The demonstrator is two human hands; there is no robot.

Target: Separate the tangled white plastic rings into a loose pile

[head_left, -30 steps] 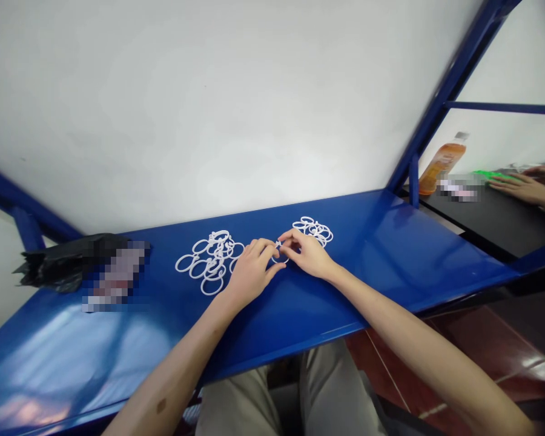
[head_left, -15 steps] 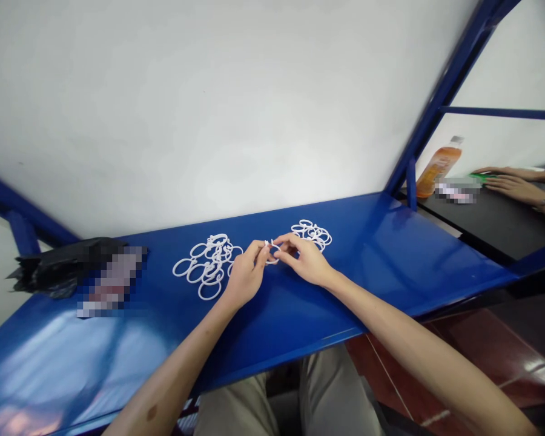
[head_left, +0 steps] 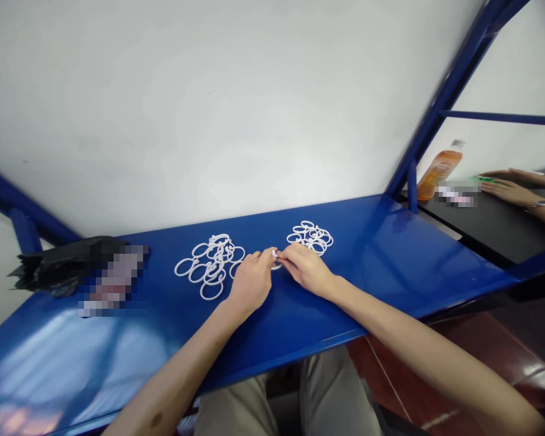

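My left hand (head_left: 253,280) and my right hand (head_left: 309,270) meet above the blue table, fingertips almost touching. Between them they pinch one white plastic shower curtain ring (head_left: 277,266). Only its lower curve and a bit of its white end show; fingers cover the rest, so I cannot tell whether the ends are joined. Left of my left hand lies a loose, overlapping pile of white rings (head_left: 215,266). A second, tighter pile of rings (head_left: 315,235) sits just beyond my right hand.
A black plastic bag (head_left: 68,260) and a blurred-out flat item (head_left: 115,278) lie at the left of the blue table (head_left: 390,254). To the right, past a blue frame post (head_left: 412,184), a black table holds an orange drink bottle (head_left: 441,169); another person's hands (head_left: 511,189) rest there.
Both hands have closed in on the ring, fingers now covering its ends, which showed apart before. The hands have dipped slightly. Both piles lie as they were.
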